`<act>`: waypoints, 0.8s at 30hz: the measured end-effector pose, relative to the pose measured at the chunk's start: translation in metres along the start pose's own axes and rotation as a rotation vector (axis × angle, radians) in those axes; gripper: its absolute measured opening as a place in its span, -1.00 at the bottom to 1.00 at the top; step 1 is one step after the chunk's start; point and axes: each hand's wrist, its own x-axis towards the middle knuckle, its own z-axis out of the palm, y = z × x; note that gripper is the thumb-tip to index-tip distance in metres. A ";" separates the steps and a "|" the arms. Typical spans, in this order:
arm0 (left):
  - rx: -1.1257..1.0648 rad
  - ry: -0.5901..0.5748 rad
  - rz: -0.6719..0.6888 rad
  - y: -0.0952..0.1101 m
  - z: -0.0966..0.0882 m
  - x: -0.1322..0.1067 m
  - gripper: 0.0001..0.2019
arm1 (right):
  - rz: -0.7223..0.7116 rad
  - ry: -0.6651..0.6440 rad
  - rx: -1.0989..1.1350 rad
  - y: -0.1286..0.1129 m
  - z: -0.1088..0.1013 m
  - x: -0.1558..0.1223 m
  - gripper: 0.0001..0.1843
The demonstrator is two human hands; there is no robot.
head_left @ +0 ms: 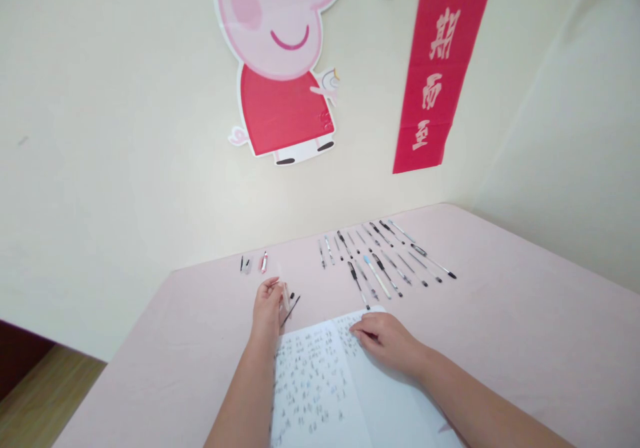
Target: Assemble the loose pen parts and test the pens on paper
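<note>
My left hand (267,305) rests on the pink table (500,315) just beyond the top left corner of a written sheet of paper (325,381). Its fingers are closed around a clear pen barrel (285,296), and a thin black refill (290,309) lies beside it. My right hand (383,338) lies palm down on the upper part of the paper, its fingers curled and pressing the sheet. A row of several pens (385,258) lies farther back, beyond my right hand.
Small pen parts (246,265) and a red-and-white cap (264,261) lie near the wall at the back left. A cartoon pig cutout (283,61) and a red banner (440,68) hang on the wall. The table's left edge drops to a wooden floor (40,395).
</note>
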 end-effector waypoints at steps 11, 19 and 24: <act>-0.307 0.021 -0.102 0.005 -0.005 0.005 -0.83 | 0.018 0.008 -0.003 0.000 0.002 0.000 -0.68; -0.402 -0.031 -0.105 0.005 -0.006 0.007 -0.79 | -0.092 -0.019 -0.120 -0.022 -0.004 0.008 -0.72; -0.395 -0.059 -0.142 0.006 -0.011 0.007 -0.78 | -0.109 -0.051 -0.170 -0.039 -0.006 0.038 -0.77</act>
